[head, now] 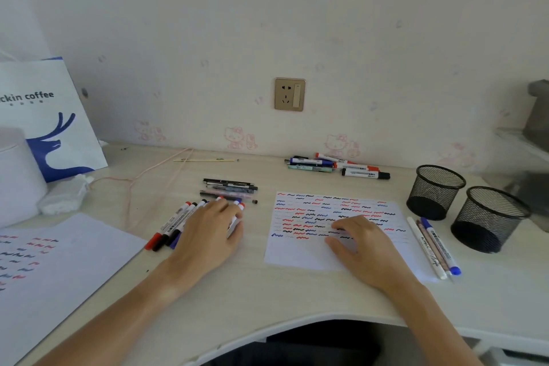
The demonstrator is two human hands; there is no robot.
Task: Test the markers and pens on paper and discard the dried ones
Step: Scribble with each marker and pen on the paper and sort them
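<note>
Markers [178, 226] under left hand [208, 232], "ckin coffee" bag [44, 116] behind.

Test paper [300, 255]: lower centre, on desk [267, 291].
Marker row [172, 226]: left of paper.
Mesh cups [435, 192]: right of paper.
Marker pile [335, 166]: behind paper.

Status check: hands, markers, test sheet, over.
Left hand flat on the marker row, gripping nothing. Right hand resting on the scribbled test sheet, empty. Nothing blocking.
</note>
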